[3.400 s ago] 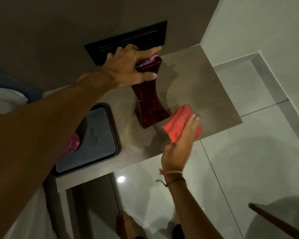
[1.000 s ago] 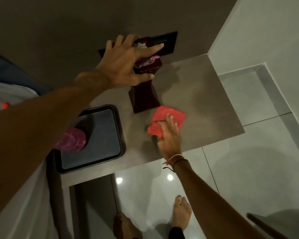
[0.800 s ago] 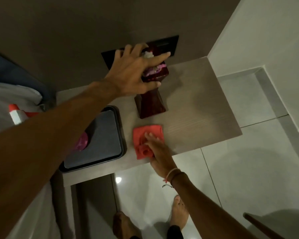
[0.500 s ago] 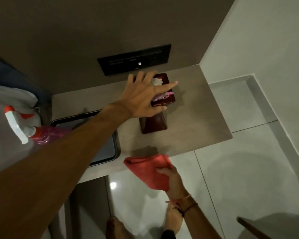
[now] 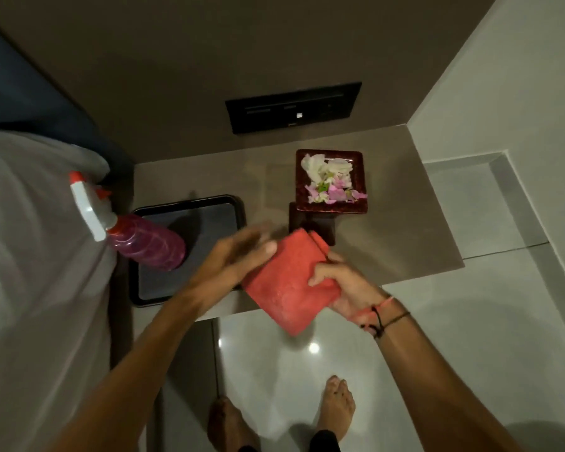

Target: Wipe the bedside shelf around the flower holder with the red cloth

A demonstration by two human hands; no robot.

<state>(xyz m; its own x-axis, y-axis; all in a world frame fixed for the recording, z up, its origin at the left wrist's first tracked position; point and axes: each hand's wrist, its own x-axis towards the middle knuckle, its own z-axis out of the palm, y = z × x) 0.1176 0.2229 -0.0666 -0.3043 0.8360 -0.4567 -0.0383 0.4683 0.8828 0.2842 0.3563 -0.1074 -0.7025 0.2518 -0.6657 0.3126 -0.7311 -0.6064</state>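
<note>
The red cloth is off the shelf now, lifted in front of the shelf's near edge and held between both hands, where half a second ago it hung from the right hand alone. The right hand pinches its right edge, thumb on top. The left hand, blurred with motion, has let go of the flower holder and come across to meet the cloth's left side, fingers spread wide and flat against it; whether it actually grips, I cannot tell. The flower holder stands upright and free just beyond the hands, petals showing in its square top.

I read this as a pause to refold or turn the cloth, so the wiping is either between passes or close to done.

The bedside shelf is a smooth, pale wood-look slab set into the wall corner, bare to the right of the hands. Left of the left hand, a dark tray carries a spray bottle of pink liquid. A dark wall panel sits beyond the holder, a white-covered bed lies far left, and glossy floor tiles lie below the hands.
</note>
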